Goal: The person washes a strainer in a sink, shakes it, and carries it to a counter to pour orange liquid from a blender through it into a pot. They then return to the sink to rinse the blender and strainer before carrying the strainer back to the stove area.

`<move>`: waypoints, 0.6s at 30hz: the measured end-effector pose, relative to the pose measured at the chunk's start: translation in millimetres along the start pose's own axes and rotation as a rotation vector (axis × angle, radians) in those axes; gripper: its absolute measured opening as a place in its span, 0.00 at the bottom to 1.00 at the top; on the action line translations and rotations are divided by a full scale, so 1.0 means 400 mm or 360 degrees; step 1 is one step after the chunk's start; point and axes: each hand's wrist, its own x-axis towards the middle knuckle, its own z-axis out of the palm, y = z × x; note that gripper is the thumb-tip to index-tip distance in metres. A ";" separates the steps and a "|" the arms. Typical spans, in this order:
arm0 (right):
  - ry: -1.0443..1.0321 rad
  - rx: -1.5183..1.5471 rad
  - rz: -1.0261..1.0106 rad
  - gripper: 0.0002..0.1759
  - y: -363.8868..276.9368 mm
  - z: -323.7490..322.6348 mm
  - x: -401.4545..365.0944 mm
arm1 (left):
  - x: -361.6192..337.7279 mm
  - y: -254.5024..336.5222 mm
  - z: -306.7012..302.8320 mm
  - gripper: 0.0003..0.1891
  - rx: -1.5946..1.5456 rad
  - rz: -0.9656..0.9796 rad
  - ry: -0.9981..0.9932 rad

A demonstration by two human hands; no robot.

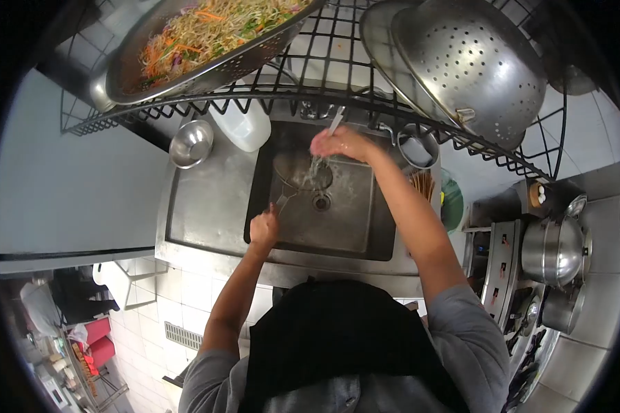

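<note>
Steel strainer (302, 172), wet: likely light, stiff, slippery. Left hand (263, 230) closed on its handle (282, 201), the surest hold. Right hand (339, 142) under tap (336, 122), fingers unclear.

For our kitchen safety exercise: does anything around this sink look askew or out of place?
The perforated tray of shredded vegetables sits tilted on the wire rack above the sink, and the colander lies on its side. Nothing looks spilled. The left hand grips a strainer in the sink.
</note>
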 end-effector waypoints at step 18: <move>-0.0321 -0.0203 0.0142 0.12 -0.005 0.028 0.025 | -0.014 0.017 -0.047 0.20 -0.0107 0.0148 0.0297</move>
